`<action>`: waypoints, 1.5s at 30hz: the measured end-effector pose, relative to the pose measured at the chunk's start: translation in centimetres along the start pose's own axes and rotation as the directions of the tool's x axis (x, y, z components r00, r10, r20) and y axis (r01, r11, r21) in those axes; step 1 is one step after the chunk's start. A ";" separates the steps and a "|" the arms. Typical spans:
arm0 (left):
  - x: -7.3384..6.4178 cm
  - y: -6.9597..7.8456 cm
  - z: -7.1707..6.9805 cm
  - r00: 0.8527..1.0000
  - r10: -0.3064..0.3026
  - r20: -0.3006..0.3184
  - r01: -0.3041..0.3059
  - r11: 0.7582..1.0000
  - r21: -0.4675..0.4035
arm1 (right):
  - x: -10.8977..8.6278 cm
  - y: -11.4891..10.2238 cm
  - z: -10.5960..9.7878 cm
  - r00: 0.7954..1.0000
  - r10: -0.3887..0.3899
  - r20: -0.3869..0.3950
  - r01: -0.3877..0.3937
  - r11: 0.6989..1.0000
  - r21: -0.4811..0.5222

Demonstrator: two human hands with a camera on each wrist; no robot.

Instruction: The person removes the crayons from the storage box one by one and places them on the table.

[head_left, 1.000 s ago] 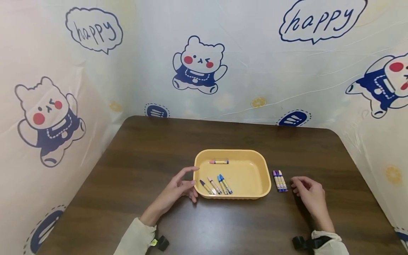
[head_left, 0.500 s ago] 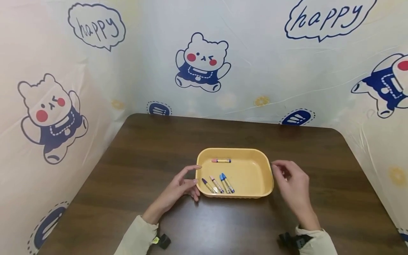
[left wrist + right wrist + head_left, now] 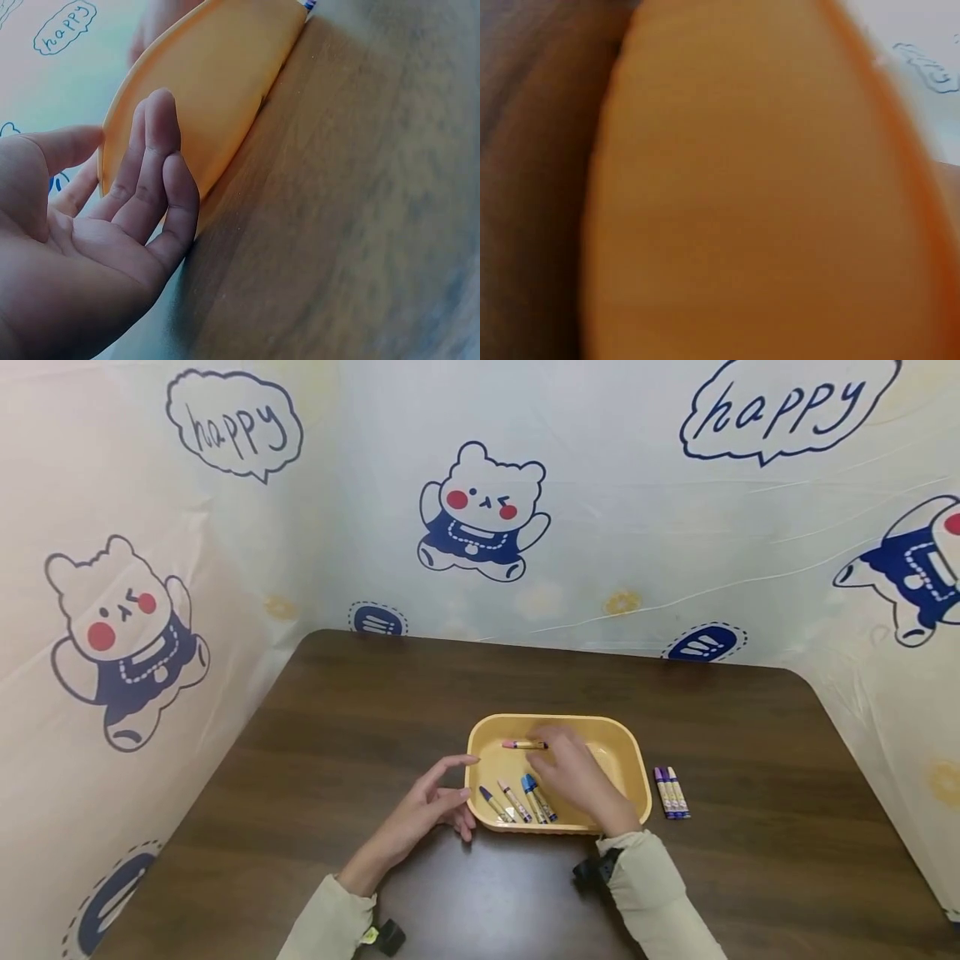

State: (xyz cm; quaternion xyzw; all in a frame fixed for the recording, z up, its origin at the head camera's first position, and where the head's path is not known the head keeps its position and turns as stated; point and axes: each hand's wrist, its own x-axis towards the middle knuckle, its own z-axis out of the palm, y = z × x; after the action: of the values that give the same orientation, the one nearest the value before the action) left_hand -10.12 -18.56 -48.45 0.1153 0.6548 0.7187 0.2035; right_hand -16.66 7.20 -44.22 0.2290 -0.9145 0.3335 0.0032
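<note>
A yellow plastic tray (image 3: 622, 768) stands on the table with several crayons in it. Its left rim is held by my left hand (image 3: 427, 806), thumb and index finger at the edge; in the left wrist view the other fingers lie along the outer wall (image 3: 217, 82). Over the tray, my right hand (image 3: 581, 777) is blurred, thumb and fingers apart around the right end of a pink crayon (image 3: 517, 745). Nearer the front lie a dark blue crayon (image 3: 495, 804), a pale pink crayon (image 3: 513, 800) and two blue crayons (image 3: 542, 802). The right wrist view shows only blurred tray wall.
Three crayons (image 3: 672, 793), two purple and one whitish, lie side by side on the brown table (image 3: 360, 718) just right of the tray. A printed curtain (image 3: 600, 527) hangs along the table's back and sides.
My right hand has moved left from beside the loose crayons, across the tray's right rim, to above the pink crayon. The left hand stays at the tray's left rim.
</note>
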 end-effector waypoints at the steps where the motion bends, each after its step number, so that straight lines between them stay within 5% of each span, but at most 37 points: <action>1: -0.1 0.1 0.0 1.000 0.000 -0.006 0.000 1.000 0.001 | 0.1 0.2 0.4 1.000 -0.006 0.024 0.006 1.000 -0.001; 12: -0.5 1.1 0.3 1.000 0.011 -0.027 -0.010 0.999 0.039 | 0.4 1.1 0.9 0.996 0.090 -0.029 -0.093 0.986 -0.142; 23: -0.2 0.9 0.3 0.999 -0.028 -0.046 0.030 0.998 0.054 | 0.2 1.0 1.2 0.982 0.181 -0.050 -0.187 0.972 -0.145; 31: -0.4 0.2 0.0 0.999 -0.020 -0.037 0.023 0.998 0.057 | -0.2 0.9 1.9 0.979 0.158 -0.128 -0.184 0.958 -0.219; 45: 0.3 0.0 0.5 0.999 -0.028 -0.023 0.029 0.998 0.056 | -0.4 1.3 1.2 0.972 0.201 -0.120 -0.216 0.967 -0.133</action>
State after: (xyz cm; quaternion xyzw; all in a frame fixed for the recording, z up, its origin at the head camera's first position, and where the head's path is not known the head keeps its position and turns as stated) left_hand -10.20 -17.98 -48.43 0.1037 0.6787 0.6982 0.2029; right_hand -16.66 7.55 -46.01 0.1126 -0.9539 0.2762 0.0331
